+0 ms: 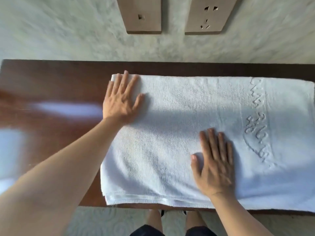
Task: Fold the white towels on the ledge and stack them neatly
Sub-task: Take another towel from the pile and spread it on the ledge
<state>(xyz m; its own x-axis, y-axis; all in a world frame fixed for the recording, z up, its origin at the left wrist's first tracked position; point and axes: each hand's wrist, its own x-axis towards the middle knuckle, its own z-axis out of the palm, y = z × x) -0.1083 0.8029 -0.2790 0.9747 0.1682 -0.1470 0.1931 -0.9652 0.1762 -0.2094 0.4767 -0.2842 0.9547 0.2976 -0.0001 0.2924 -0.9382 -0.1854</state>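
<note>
a white towel lies folded lengthwise on the dark wooden ledge, its near edge at the ledge's front. the left hand rests flat, fingers straight and spread, on the towel's far left corner, gripping nothing. the right hand presses flat on the towel's near middle, fingers straight, beside embossed lettering.

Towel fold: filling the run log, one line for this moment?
left hand flat on towel far-left corner | right hand flat mid-towel | ledge
</note>
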